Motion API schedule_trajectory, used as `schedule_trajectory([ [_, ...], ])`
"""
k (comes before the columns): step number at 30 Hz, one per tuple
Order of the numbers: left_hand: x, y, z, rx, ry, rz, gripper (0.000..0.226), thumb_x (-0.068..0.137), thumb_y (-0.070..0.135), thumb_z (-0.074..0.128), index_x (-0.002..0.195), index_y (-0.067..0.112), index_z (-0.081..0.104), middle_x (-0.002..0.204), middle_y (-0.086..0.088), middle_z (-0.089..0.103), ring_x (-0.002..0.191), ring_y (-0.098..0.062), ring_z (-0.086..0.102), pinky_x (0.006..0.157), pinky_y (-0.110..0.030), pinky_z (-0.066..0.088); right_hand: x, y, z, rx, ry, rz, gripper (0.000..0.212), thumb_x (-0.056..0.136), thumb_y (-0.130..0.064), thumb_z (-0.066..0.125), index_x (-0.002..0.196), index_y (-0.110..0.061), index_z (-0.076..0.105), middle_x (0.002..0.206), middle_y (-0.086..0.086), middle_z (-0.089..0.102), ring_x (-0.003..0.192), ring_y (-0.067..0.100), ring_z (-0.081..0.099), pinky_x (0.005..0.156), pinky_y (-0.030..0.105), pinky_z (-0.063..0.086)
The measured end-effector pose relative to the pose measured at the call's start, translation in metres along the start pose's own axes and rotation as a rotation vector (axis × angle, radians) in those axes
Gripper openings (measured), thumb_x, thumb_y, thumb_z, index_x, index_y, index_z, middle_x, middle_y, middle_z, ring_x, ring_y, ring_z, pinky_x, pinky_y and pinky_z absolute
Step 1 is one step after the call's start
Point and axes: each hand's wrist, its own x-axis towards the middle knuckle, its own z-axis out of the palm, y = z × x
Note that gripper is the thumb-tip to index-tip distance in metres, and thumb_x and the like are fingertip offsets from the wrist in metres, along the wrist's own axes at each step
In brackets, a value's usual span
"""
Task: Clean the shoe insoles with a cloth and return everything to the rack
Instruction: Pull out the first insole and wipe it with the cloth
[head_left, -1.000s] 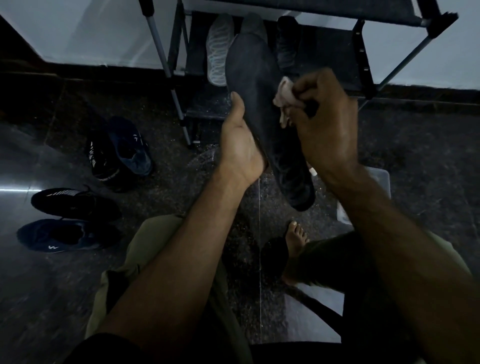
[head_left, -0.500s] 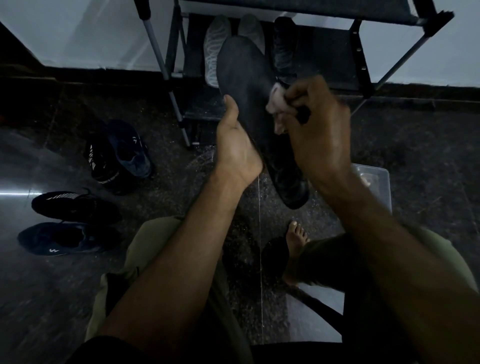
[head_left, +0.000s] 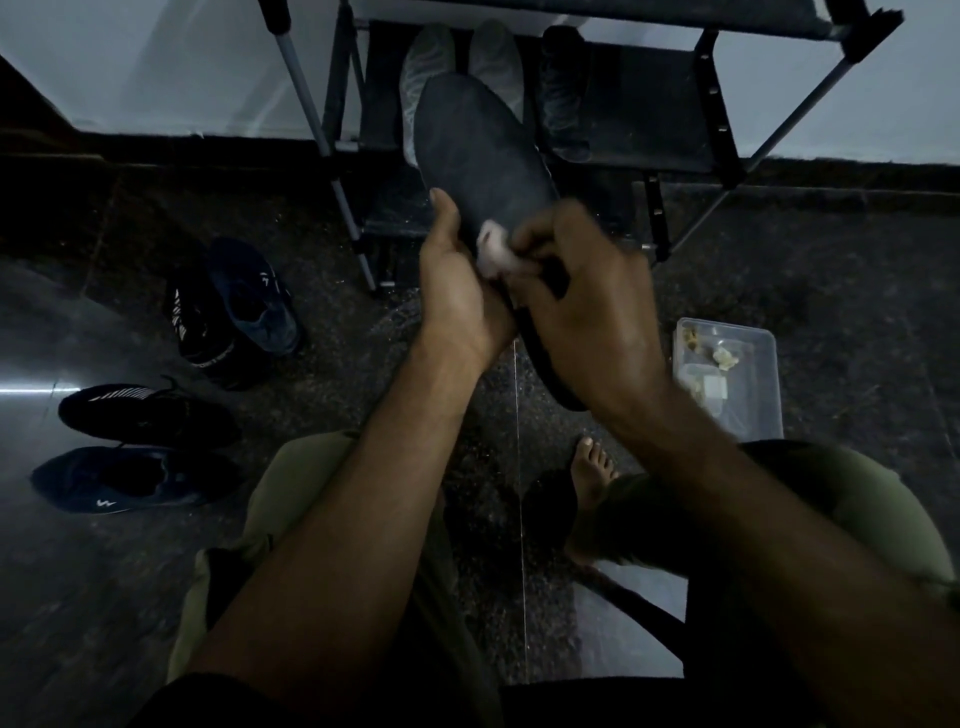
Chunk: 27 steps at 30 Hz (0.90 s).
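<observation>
A long dark insole (head_left: 480, 156) is held up in front of the shoe rack (head_left: 670, 130), its toe end pointing away from me. My left hand (head_left: 457, 291) grips its left edge from below, thumb lying along the rim. My right hand (head_left: 587, 306) pinches a small pale cloth (head_left: 492, 249) and presses it on the insole's middle, close to my left thumb. The insole's heel end (head_left: 561, 395) pokes out under my right wrist. Two light insoles (head_left: 431, 67) lean on the rack's lower shelf behind.
Two pairs of dark shoes (head_left: 239, 306) (head_left: 130, 447) lie on the floor at the left. A clear plastic box (head_left: 727, 374) with small bits sits on the floor at the right. My bare foot (head_left: 592, 473) and knees fill the bottom.
My right hand slid the cloth down the insole towards me, from its upper middle to beside my left thumb. The plastic box at the right came into view.
</observation>
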Motion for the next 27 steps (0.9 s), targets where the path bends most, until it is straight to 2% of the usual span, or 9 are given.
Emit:
schedule_trajectory([
  [3, -0.001, -0.001, 0.0, -0.002, -0.006, -0.022, 0.063, 0.102, 0.053, 0.028, 0.101, 0.005, 0.069, 0.091, -0.012, 0.072, 0.085, -0.024, 0.07, 0.085, -0.035, 0.055, -0.001, 0.002, 0.001, -0.02, 0.041, 0.011, 0.019, 0.089, -0.024, 0.067, 0.099, -0.01, 0.061, 0.087, 0.0, 0.069, 0.08, 0.016, 0.066, 0.065, 0.043, 0.055],
  [4, -0.001, -0.002, 0.001, 0.0, -0.016, -0.028, 0.062, 0.102, 0.054, 0.025, 0.106, 0.007, 0.066, 0.096, -0.013, 0.071, 0.09, -0.025, 0.068, 0.089, -0.037, 0.053, 0.004, 0.005, -0.002, -0.021, 0.074, 0.034, 0.017, 0.087, -0.019, 0.069, 0.099, -0.01, 0.06, 0.087, -0.004, 0.068, 0.081, 0.01, 0.065, 0.067, 0.038, 0.055],
  [7, 0.0, -0.002, 0.002, 0.016, -0.037, -0.007, 0.062, 0.103, 0.053, 0.02, 0.115, 0.007, 0.06, 0.109, -0.013, 0.068, 0.101, -0.025, 0.064, 0.095, -0.038, 0.049, 0.019, 0.013, -0.009, 0.055, 0.116, 0.142, 0.023, 0.081, -0.007, 0.075, 0.099, -0.011, 0.06, 0.083, -0.019, 0.059, 0.08, -0.008, 0.06, 0.068, 0.013, 0.05],
  [9, 0.001, -0.002, 0.002, 0.021, -0.048, 0.003, 0.062, 0.103, 0.052, 0.02, 0.115, 0.008, 0.06, 0.109, -0.012, 0.069, 0.101, -0.024, 0.065, 0.094, -0.037, 0.05, 0.023, 0.016, -0.011, 0.104, 0.117, 0.19, 0.027, 0.078, -0.006, 0.078, 0.095, -0.014, 0.059, 0.082, -0.019, 0.058, 0.079, -0.006, 0.06, 0.066, 0.01, 0.048],
  [13, -0.002, -0.003, 0.004, 0.07, -0.118, 0.027, 0.055, 0.105, 0.045, 0.024, 0.108, 0.008, 0.063, 0.102, -0.01, 0.073, 0.097, -0.023, 0.069, 0.095, -0.038, 0.051, 0.023, 0.023, -0.01, 0.187, 0.154, 0.262, 0.03, 0.074, -0.008, 0.082, 0.089, -0.018, 0.057, 0.079, -0.015, 0.062, 0.074, -0.001, 0.063, 0.064, 0.013, 0.049],
  [18, -0.003, -0.011, 0.004, 0.14, -0.188, -0.038, 0.051, 0.106, 0.041, 0.026, 0.12, 0.006, 0.059, 0.111, -0.013, 0.068, 0.108, -0.026, 0.063, 0.102, -0.04, 0.046, 0.026, 0.024, -0.009, 0.302, 0.23, 0.32, 0.029, 0.075, -0.007, 0.081, 0.092, -0.013, 0.059, 0.08, -0.006, 0.067, 0.073, 0.004, 0.067, 0.064, 0.016, 0.052],
  [20, -0.001, -0.012, 0.003, 0.146, -0.178, -0.078, 0.051, 0.105, 0.043, 0.027, 0.124, 0.006, 0.057, 0.112, -0.013, 0.068, 0.109, -0.026, 0.062, 0.104, -0.04, 0.045, 0.027, 0.021, -0.009, 0.243, 0.211, 0.276, 0.027, 0.076, -0.008, 0.08, 0.095, -0.012, 0.061, 0.084, -0.008, 0.067, 0.077, 0.004, 0.067, 0.066, 0.018, 0.053],
  [23, 0.001, -0.009, -0.001, 0.117, -0.158, -0.077, 0.053, 0.105, 0.044, 0.028, 0.128, 0.005, 0.055, 0.117, -0.013, 0.066, 0.111, -0.025, 0.062, 0.1, -0.038, 0.048, 0.024, 0.018, -0.01, 0.009, 0.169, 0.143, 0.023, 0.08, -0.011, 0.077, 0.097, -0.011, 0.063, 0.092, -0.012, 0.066, 0.087, 0.004, 0.066, 0.072, 0.026, 0.056],
  [27, 0.0, -0.007, -0.001, 0.13, -0.149, -0.063, 0.053, 0.105, 0.045, 0.027, 0.124, 0.006, 0.057, 0.112, -0.012, 0.068, 0.106, -0.025, 0.065, 0.093, -0.038, 0.052, 0.027, 0.018, -0.016, -0.13, 0.189, 0.058, 0.018, 0.085, -0.015, 0.07, 0.1, -0.01, 0.062, 0.093, -0.002, 0.071, 0.086, 0.013, 0.068, 0.07, 0.041, 0.056],
])
